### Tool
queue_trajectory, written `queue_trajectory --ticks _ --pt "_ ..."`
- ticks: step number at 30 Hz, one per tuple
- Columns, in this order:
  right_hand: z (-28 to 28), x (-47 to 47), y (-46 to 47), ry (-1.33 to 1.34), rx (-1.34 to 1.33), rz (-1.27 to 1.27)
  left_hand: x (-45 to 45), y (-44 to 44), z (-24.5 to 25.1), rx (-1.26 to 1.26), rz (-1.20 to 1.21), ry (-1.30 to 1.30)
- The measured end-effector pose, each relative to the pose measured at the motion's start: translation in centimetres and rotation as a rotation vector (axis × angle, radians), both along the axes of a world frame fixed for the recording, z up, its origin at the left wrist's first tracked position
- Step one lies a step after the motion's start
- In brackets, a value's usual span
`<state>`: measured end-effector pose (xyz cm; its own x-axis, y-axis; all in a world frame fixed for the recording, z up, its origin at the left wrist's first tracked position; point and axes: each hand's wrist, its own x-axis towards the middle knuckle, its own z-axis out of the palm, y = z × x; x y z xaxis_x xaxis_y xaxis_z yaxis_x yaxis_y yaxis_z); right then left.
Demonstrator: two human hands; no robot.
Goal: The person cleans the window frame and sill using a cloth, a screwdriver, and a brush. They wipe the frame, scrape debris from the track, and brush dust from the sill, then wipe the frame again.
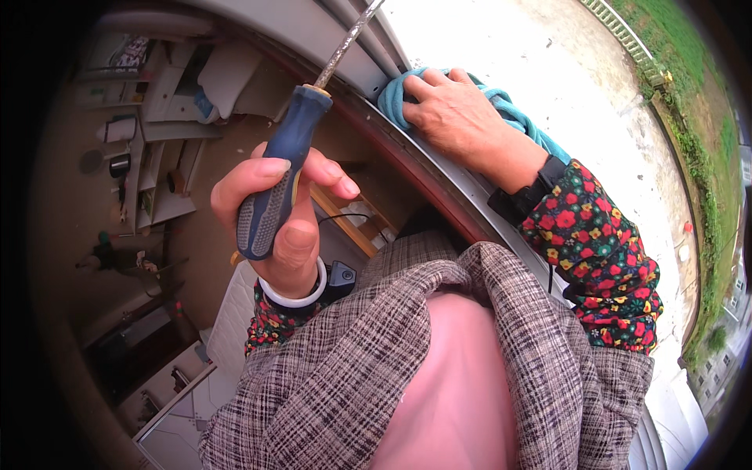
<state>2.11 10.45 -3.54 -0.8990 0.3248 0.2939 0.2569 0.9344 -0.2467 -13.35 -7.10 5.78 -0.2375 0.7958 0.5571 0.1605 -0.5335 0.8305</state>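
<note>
My left hand [282,217], a white bangle [296,296] at its wrist, grips a screwdriver [288,158] by its blue and grey handle. The speckled metal shaft slants up to the right, and its tip lies beyond the top edge of the view. My right hand [455,114] clutches a bunched teal cloth [506,106] on the outer side of a window frame [385,132]. Part of the cloth hangs out from under the palm towards the wrist. Both the fingertips and what lies beneath the cloth are hidden.
A metal window sash [282,29] stands at the top. Left of the frame is a room with white shelves [167,194] and a mattress [226,314]. To the right, outside, lie a bright concrete surface [599,100], a pale railing [623,32] and grass [672,35].
</note>
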Motion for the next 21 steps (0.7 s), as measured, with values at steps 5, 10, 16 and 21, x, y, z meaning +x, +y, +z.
queue_trajectory --ticks 5,10,16,21 --pt "3.0 4.3 0.2 0.521 -0.8 -0.254 0.1 0.7 0.3 0.071 -0.033 0.003" --pt "2.9 8.2 -1.5 -0.124 -0.166 0.168 -1.1 0.5 0.2 0.057 -0.038 0.009" --pt "0.6 1.1 -0.6 -0.009 -0.017 -0.013 -0.5 0.4 1.0 0.003 0.024 -0.025" --pt "4.2 3.0 2.3 0.62 -0.72 -0.484 -0.1 0.9 1.4 0.083 -0.057 -0.025"
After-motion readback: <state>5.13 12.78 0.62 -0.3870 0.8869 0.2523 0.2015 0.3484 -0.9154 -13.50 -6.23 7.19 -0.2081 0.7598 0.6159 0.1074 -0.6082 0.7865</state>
